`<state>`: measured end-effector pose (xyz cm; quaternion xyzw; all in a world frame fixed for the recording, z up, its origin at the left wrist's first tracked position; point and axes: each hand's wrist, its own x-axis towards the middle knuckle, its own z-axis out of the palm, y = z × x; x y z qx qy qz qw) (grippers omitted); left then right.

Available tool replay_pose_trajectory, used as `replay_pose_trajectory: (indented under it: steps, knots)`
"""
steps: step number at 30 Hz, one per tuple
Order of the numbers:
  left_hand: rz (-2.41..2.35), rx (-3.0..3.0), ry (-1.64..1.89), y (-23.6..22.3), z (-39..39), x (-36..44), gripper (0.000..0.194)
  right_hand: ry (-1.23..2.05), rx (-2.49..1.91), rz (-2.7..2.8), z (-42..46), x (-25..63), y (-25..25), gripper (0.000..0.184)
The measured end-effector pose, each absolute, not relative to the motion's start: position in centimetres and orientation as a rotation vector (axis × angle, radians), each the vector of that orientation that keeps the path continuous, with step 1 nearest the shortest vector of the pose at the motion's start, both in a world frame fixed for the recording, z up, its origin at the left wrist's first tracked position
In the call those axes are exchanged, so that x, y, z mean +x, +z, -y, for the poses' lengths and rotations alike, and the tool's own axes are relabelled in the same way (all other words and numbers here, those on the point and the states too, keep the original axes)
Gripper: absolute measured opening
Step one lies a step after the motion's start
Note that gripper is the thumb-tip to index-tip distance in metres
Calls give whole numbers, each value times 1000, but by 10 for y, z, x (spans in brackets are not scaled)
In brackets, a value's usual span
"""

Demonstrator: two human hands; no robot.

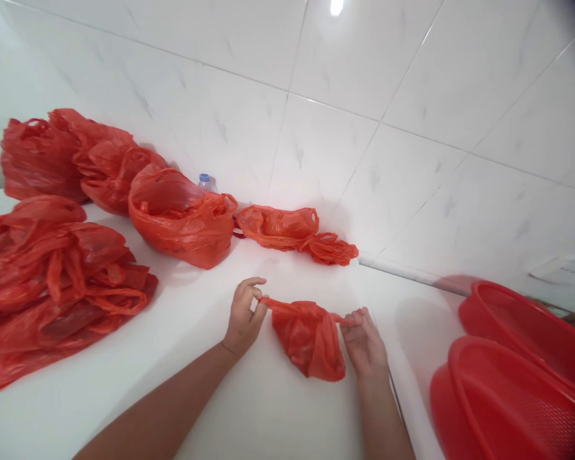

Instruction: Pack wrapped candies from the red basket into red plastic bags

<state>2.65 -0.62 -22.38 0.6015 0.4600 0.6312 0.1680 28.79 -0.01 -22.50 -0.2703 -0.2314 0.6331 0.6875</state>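
A small red plastic bag is stretched between my two hands over the white table. Its left handle is pinched between the thumb and a finger of my left hand. On the other side, my right hand grips the right handle. The bag's body hangs bunched between them, low over the tabletop. Beyond it, against the wall, lie a flattened red bag and a small crumpled red bag.
A heap of loose red bags spreads over the table's left side. Stuffed red bags line the tiled wall, with a blue-capped bottle behind. Red plastic baskets stand at the right, past the table.
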Motion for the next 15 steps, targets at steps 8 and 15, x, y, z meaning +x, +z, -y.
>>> replay_pose_trajectory:
  steps: [8, 15]
  knots:
    - [-1398, 1445, 1794, -233, -9, 20, 11, 1355, -656, 510, -7, 308, -233, 26]
    - [-1410, 1284, 1726, -236, -11, 23, 9, 1393, -686, 481, -10, 309, -239, 24]
